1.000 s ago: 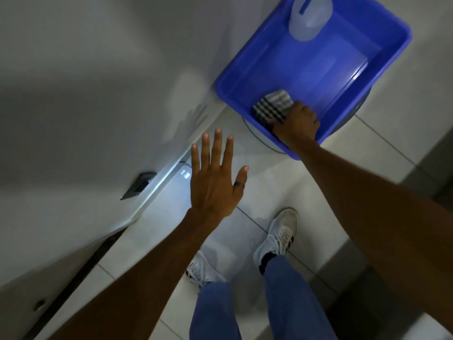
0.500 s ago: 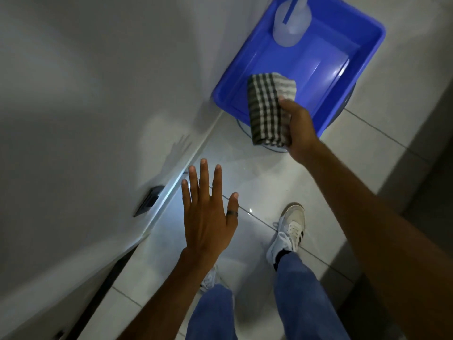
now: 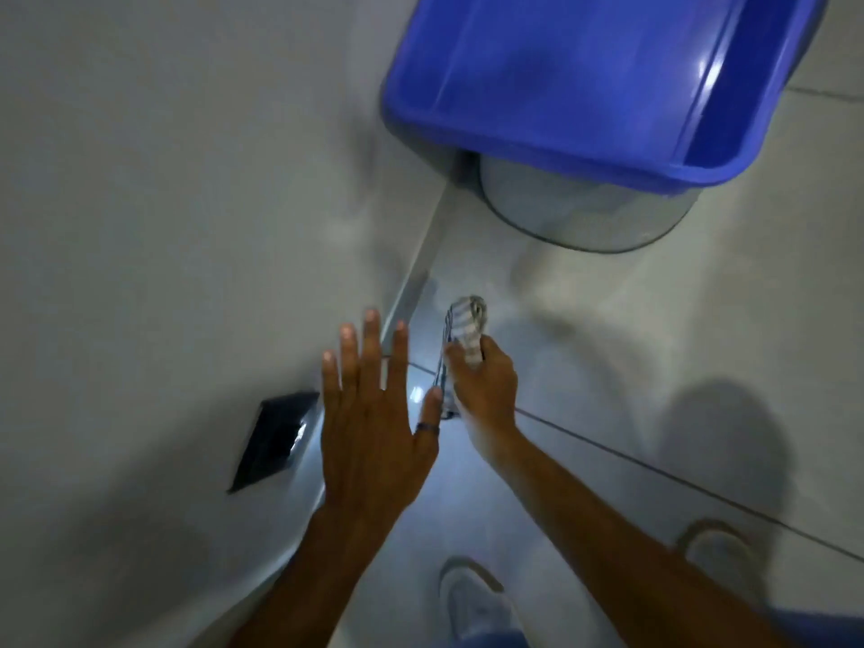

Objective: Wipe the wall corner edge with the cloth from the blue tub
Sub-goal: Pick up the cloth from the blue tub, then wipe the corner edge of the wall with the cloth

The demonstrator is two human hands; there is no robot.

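Your right hand [image 3: 484, 390] is clamped on the bunched cloth [image 3: 463, 334], your left hand [image 3: 374, 427] spread empty; a loose, blurred swing may miss the corner edge [image 3: 411, 282].

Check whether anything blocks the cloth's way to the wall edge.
The left hand, fingers spread, lies between the cloth in the right hand and the wall on the near stretch; farther up, nothing visible blocks it.

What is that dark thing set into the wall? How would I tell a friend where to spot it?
Start at the big blue tub at the top, and follow the pale wall on its left downward. Just left of the open left hand sits a small black rectangular plate, flat on the wall near the floor. It is the only dark patch on that light surface, unlike the checked cloth in the right hand.
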